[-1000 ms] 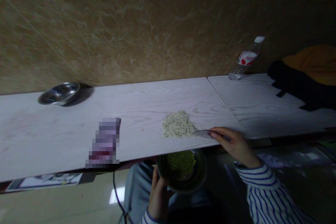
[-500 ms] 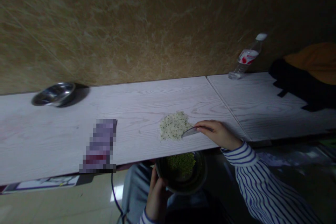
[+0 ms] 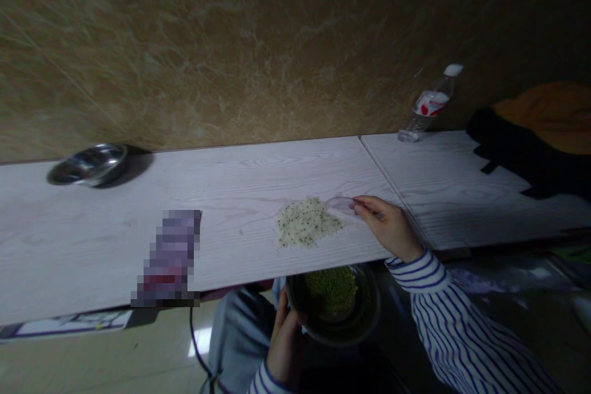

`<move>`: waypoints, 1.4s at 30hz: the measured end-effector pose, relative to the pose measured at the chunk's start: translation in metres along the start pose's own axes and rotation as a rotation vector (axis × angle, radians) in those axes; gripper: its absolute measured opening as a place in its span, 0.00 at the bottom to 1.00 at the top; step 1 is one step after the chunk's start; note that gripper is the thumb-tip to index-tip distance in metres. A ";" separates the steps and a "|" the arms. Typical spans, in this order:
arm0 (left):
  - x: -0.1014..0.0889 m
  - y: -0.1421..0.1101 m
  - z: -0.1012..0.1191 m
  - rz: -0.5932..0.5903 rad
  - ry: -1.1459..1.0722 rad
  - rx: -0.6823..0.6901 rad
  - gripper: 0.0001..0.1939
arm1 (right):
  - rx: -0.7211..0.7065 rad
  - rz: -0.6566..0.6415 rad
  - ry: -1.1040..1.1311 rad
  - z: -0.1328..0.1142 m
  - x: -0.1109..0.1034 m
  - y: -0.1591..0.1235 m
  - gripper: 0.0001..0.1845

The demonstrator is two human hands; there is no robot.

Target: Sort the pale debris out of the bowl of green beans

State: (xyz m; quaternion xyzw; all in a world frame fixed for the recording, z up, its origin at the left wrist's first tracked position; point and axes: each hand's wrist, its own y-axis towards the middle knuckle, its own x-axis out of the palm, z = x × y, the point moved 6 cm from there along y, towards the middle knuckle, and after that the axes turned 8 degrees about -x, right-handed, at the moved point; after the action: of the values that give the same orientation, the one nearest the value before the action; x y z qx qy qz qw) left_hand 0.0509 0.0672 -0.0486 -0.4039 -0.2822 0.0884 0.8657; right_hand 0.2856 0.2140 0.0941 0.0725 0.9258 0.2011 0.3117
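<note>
On the table lies a low heap of rice mixed with green beans (image 3: 302, 223). My right hand (image 3: 388, 225) pinches a thin, see-through plastic disc (image 3: 340, 205) by its edge, at the heap's right side. Below the table's front edge, my left hand (image 3: 287, 335) grips the left rim of a metal bowl (image 3: 339, 338). Green beans, probably mung beans (image 3: 332, 290), lie inside that bowl. The left fingers are partly hidden behind the bowl's wall.
A second metal bowl (image 3: 90, 166) sits tilted at the back left of the white table (image 3: 240, 191). A blurred-out purple item (image 3: 170, 252) lies left of the heap. Against the wall stands a clear bottle (image 3: 427, 104), with a black and orange cloth item (image 3: 535, 148) at right.
The disc has lifted and swung back to the heap's upper right, and some grains now trail rightward. The bowl in my left hand has shifted slightly right.
</note>
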 end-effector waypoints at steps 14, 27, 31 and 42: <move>0.000 -0.002 -0.002 -0.065 -0.107 -0.053 0.32 | 0.157 0.086 0.019 0.008 0.007 -0.031 0.16; -0.001 -0.008 0.000 0.000 -0.081 -0.048 0.34 | 0.215 0.057 0.085 -0.008 0.017 -0.041 0.17; 0.003 -0.011 0.001 -0.007 -0.117 -0.047 0.35 | 0.213 0.047 0.091 -0.011 0.016 -0.045 0.17; 0.001 -0.011 0.000 -0.028 -0.082 -0.062 0.40 | 0.185 0.014 0.116 -0.018 0.015 -0.055 0.16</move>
State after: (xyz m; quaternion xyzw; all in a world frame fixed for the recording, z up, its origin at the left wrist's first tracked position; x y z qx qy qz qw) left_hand 0.0514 0.0604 -0.0403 -0.4225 -0.3254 0.0841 0.8417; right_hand 0.2621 0.1619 0.0757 0.0957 0.9564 0.1206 0.2480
